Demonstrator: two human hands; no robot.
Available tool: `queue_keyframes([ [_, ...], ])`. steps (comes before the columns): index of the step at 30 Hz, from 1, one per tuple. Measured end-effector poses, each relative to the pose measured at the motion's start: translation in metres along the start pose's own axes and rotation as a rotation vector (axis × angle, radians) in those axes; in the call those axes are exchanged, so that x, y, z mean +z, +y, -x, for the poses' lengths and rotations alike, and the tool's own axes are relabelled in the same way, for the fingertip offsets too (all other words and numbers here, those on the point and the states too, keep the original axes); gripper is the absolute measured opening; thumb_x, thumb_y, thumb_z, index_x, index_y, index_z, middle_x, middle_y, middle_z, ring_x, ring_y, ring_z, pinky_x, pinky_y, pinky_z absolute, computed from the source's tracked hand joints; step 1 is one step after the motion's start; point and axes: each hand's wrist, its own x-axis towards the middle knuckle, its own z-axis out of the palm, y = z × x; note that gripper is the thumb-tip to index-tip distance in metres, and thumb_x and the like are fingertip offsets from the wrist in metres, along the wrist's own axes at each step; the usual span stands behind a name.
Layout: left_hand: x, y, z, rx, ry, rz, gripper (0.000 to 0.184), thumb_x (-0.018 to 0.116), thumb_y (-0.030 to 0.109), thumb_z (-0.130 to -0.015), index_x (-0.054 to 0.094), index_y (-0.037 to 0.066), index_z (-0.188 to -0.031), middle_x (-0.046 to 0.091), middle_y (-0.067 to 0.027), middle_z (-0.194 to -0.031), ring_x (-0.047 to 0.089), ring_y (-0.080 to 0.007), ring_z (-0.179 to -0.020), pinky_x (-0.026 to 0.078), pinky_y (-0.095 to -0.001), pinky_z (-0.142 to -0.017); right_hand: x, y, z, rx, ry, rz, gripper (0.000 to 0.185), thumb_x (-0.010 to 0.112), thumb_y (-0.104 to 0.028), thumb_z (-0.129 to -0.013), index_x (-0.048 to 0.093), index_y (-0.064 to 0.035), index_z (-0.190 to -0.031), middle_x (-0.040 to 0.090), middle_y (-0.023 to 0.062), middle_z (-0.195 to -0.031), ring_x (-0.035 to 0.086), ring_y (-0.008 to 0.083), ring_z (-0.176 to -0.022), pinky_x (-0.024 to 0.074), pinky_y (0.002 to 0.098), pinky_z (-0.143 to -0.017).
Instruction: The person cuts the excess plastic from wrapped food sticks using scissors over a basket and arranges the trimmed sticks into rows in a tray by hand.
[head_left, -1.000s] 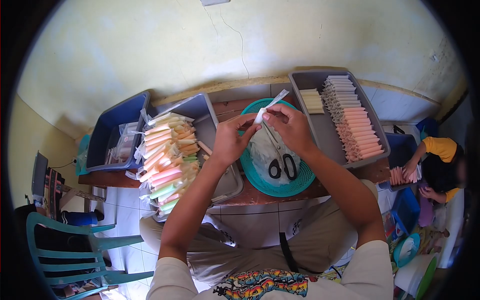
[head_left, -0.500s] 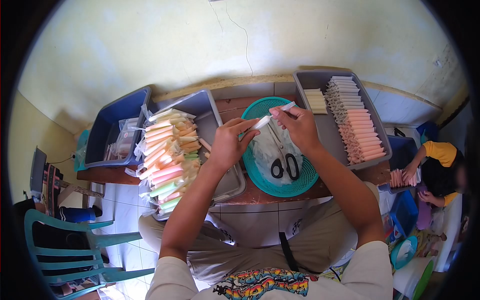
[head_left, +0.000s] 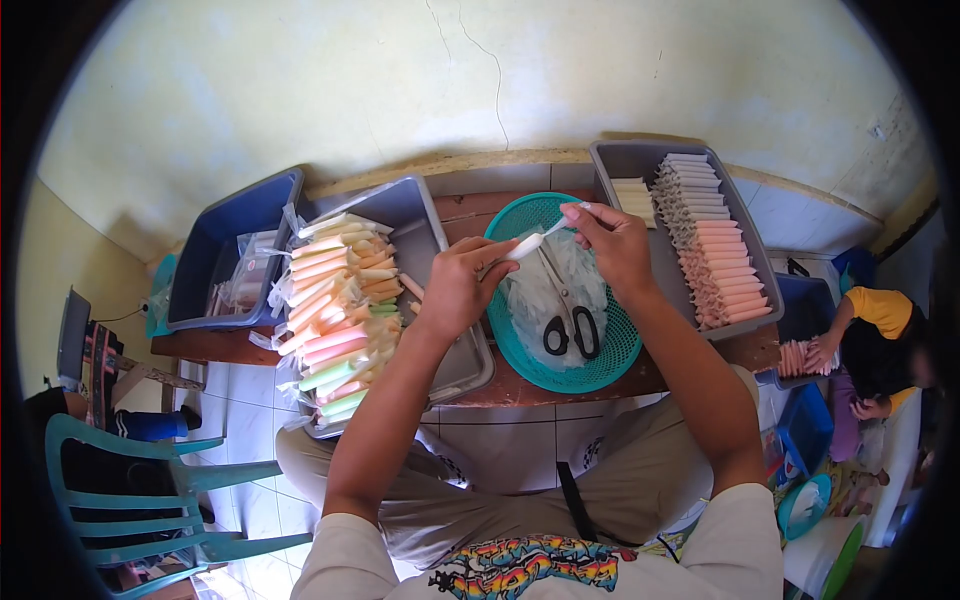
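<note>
My left hand [head_left: 458,285] is closed around a white ice pop in a clear plastic sleeve [head_left: 523,247], held slantwise over the basket. With fingertips pinched, my right hand [head_left: 615,255] grips the sleeve's loose plastic tail, stretched up and to the right. Below both hands is a teal mesh basket [head_left: 622,368] containing clear plastic scraps [head_left: 523,312] and black-handled scissors [head_left: 568,325]. Left of my left hand, a grey tray [head_left: 462,372] holds a heap of orange, pink, green and cream ice pops [head_left: 335,310] with untrimmed plastic ends.
Rows of pink, greyish and cream pops [head_left: 725,255] line a grey tray [head_left: 628,262] at right. A blue-grey bin [head_left: 205,270] stands far left, above a teal chair [head_left: 130,500]. Another person's hand [head_left: 822,350] touches pops in a bin at far right.
My right hand has shifted slightly up and to the right, drawing the plastic tail out longer from the pop. My left hand stays nearly in place. The co-worker's arm moved a little.
</note>
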Motion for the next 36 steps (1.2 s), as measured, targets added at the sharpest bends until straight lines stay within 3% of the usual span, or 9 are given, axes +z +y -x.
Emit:
queue_keyframes([
  [13,-0.002,-0.004,0.001,-0.010,0.043,-0.053,0.033,0.086,0.010,-0.088,0.081,0.008,-0.120,0.079,-0.0121,-0.101,0.073,-0.0227,-0.077,0.059,-0.0339,-0.070,-0.010,0.003,0.006,-0.011,-0.044,0.065,0.041,0.074,-0.039,-0.103,0.080,-0.0013,-0.118,0.078,0.0030,-0.095,0.068,0.0078,-0.076,0.0527,0.0237,-0.069],
  [16,-0.003,-0.003,0.002,-0.052,0.068,-0.042,0.032,0.087,0.012,-0.088,0.081,0.008,-0.119,0.079,-0.0118,-0.101,0.073,-0.0230,-0.077,0.058,-0.0338,-0.070,-0.013,0.003,0.014,0.096,-0.104,0.154,0.047,0.076,-0.040,-0.100,0.076,-0.0002,-0.126,0.078,0.0068,-0.101,0.072,0.0134,-0.078,0.0557,0.0282,-0.070],
  [18,-0.004,-0.002,0.001,-0.087,0.076,-0.023,0.030,0.085,0.010,-0.088,0.080,0.005,-0.117,0.077,-0.0157,-0.102,0.074,-0.0335,-0.086,0.059,-0.0419,-0.077,-0.014,0.000,0.028,0.029,-0.177,0.512,0.055,0.078,-0.036,-0.096,0.070,0.0045,-0.132,0.078,0.0155,-0.106,0.076,0.0253,-0.087,0.0591,0.0380,-0.078],
  [22,-0.004,-0.003,0.001,-0.104,0.071,-0.033,0.030,0.085,0.011,-0.088,0.080,0.004,-0.116,0.078,-0.0159,-0.101,0.075,-0.0336,-0.087,0.059,-0.0417,-0.078,-0.014,0.014,0.049,-0.083,-0.307,0.816,0.062,0.080,-0.030,-0.094,0.062,0.0099,-0.138,0.074,0.0208,-0.108,0.076,0.0305,-0.095,0.0594,0.0394,-0.086],
  [24,-0.003,-0.004,0.001,-0.123,0.076,-0.027,0.029,0.085,0.011,-0.088,0.080,0.004,-0.116,0.078,-0.0160,-0.102,0.074,-0.0339,-0.087,0.059,-0.0420,-0.078,-0.008,0.016,0.061,-0.017,-0.453,1.026,0.065,0.081,-0.027,-0.090,0.059,0.0134,-0.137,0.071,0.0274,-0.118,0.072,0.0415,-0.106,0.0575,0.0476,-0.095],
  [27,-0.002,-0.005,0.001,-0.113,0.080,-0.022,0.029,0.085,0.011,-0.088,0.080,0.004,-0.115,0.077,-0.0160,-0.102,0.074,-0.0339,-0.087,0.059,-0.0422,-0.078,-0.002,0.030,0.073,0.075,-0.485,1.062,0.074,0.082,-0.024,-0.088,0.051,0.0157,-0.142,0.067,0.0304,-0.121,0.067,0.0480,-0.114,0.0548,0.0516,-0.101],
  [30,-0.002,-0.006,0.001,-0.105,0.072,-0.029,0.029,0.085,0.011,-0.088,0.080,0.004,-0.115,0.078,-0.0157,-0.102,0.074,-0.0338,-0.088,0.059,-0.0423,-0.079,0.004,0.046,0.078,0.089,-0.525,1.078,0.084,0.083,-0.024,-0.086,0.043,0.0148,-0.148,0.064,0.0315,-0.123,0.068,0.0489,-0.112,0.0563,0.0515,-0.100],
  [36,-0.002,-0.006,0.001,-0.092,0.071,-0.038,0.029,0.085,0.011,-0.087,0.080,0.004,-0.115,0.078,-0.0150,-0.101,0.074,-0.0338,-0.088,0.059,-0.0422,-0.079,0.017,0.055,0.078,0.153,-0.454,1.165,0.088,0.084,-0.020,-0.082,0.039,0.0147,-0.150,0.059,0.0328,-0.130,0.068,0.0496,-0.111,0.0583,0.0524,-0.097],
])
